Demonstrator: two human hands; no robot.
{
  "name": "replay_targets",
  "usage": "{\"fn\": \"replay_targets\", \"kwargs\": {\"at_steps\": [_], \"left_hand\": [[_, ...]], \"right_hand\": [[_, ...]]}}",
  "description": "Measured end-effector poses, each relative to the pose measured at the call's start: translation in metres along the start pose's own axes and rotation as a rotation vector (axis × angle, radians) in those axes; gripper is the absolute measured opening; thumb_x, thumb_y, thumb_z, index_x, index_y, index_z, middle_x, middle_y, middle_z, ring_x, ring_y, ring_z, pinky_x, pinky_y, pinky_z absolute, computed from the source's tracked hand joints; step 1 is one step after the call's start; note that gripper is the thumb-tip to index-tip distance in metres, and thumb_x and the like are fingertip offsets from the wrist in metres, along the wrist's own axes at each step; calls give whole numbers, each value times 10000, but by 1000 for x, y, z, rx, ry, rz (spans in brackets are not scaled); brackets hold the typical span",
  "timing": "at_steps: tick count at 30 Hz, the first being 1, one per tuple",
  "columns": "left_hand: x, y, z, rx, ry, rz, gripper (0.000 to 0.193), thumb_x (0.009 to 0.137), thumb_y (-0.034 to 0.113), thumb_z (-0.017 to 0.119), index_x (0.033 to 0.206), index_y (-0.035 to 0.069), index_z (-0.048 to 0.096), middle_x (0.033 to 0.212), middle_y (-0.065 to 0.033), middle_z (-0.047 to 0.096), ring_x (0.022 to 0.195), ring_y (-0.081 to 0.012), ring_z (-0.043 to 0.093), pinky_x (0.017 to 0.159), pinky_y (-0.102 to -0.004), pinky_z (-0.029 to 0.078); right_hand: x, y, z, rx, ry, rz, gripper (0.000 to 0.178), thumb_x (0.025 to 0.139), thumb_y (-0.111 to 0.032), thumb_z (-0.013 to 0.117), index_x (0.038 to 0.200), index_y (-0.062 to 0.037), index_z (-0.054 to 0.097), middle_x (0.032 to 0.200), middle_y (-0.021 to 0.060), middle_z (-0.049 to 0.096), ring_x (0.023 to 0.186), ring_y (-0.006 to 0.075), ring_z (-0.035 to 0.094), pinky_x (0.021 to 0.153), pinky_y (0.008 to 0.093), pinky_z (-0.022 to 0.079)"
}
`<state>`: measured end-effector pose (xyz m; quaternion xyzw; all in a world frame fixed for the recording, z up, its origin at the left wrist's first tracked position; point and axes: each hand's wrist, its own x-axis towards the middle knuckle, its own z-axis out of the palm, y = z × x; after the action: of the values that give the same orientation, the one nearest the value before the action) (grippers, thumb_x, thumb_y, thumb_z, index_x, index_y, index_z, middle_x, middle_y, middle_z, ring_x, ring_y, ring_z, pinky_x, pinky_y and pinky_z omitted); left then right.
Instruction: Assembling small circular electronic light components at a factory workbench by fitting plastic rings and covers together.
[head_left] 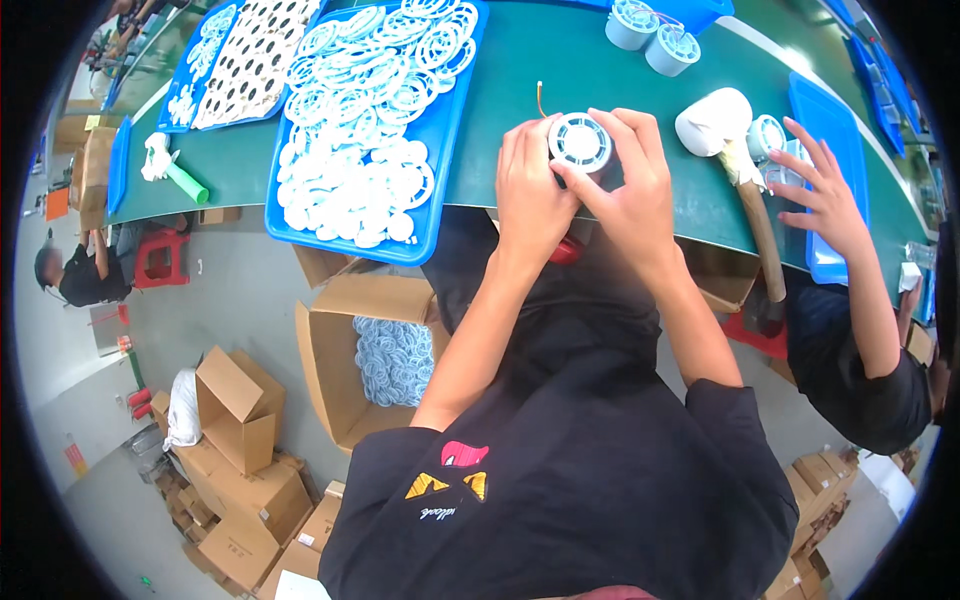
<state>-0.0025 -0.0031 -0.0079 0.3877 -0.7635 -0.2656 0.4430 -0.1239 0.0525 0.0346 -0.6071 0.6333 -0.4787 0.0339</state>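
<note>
Between my hands, at the near edge of the green table, is a light grey cylindrical housing with a slotted white round cap [580, 143] facing up. My left hand [533, 178] is closed round its left side. My right hand [632, 180] grips the right side, its thumb near the cap's lower rim. A short brownish wire [541, 98] sticks up just beyond my left fingers. To the left of my hands, a blue tray [428, 225] holds many white slotted rings [385, 70] and small white round pieces [350, 195].
Right of me lies a mallet [714, 120] with a white head and wooden handle. A co-worker's open hand [828, 192] is beside another cylinder [767, 134] and a blue tray [835, 110]. Two similar housings [672, 50] stand farther back. An open carton [340, 400] sits below left.
</note>
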Motion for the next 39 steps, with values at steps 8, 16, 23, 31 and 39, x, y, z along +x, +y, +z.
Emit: {"fn": "replay_targets", "kwargs": {"at_steps": [8, 16, 23, 31, 39], "left_hand": [[1, 3, 1, -24, 25, -17, 564, 756, 183, 901, 1211, -4, 628, 1158, -203, 692, 1134, -408, 633, 973, -496, 505], [0, 2, 0, -46, 21, -31, 603, 731, 211, 933, 1199, -11, 625, 1153, -203, 690, 1123, -413, 631, 964, -495, 516], [0, 6, -5, -63, 41, -63, 618, 725, 202, 947, 1204, -14, 622, 1163, -194, 681, 1148, -412, 615, 973, -494, 517], [0, 9, -4, -195, 49, -39, 843, 781, 261, 948, 1435, -18, 495, 1339, -236, 612, 1255, -437, 600, 1040, -468, 512], [-4, 14, -10, -84, 5, -72, 613, 905, 173, 848, 1418, -11, 568, 1358, -218, 641, 1240, -385, 647, 1023, -444, 530]], "right_hand": [[3, -7, 0, -77, -29, 29, 560, 783, -211, 908, 1214, 57, 672, 1217, 209, 622, 1073, 375, 665, 904, 435, 565], [0, -10, 2, -19, -12, 71, 563, 791, -218, 901, 1218, 63, 664, 1231, 214, 627, 1088, 388, 660, 930, 444, 556], [-1, -5, 13, 39, 2, 67, 551, 793, -224, 902, 1222, 43, 681, 1226, 201, 638, 1085, 375, 660, 944, 435, 552], [-2, -12, 12, 22, 26, 137, 549, 796, -234, 890, 1223, 33, 672, 1196, 200, 643, 1085, 381, 656, 938, 434, 547], [-2, -21, -1, -14, -102, 211, 495, 874, -265, 802, 1247, 17, 640, 1195, 209, 631, 1133, 392, 625, 1000, 477, 515]]}}
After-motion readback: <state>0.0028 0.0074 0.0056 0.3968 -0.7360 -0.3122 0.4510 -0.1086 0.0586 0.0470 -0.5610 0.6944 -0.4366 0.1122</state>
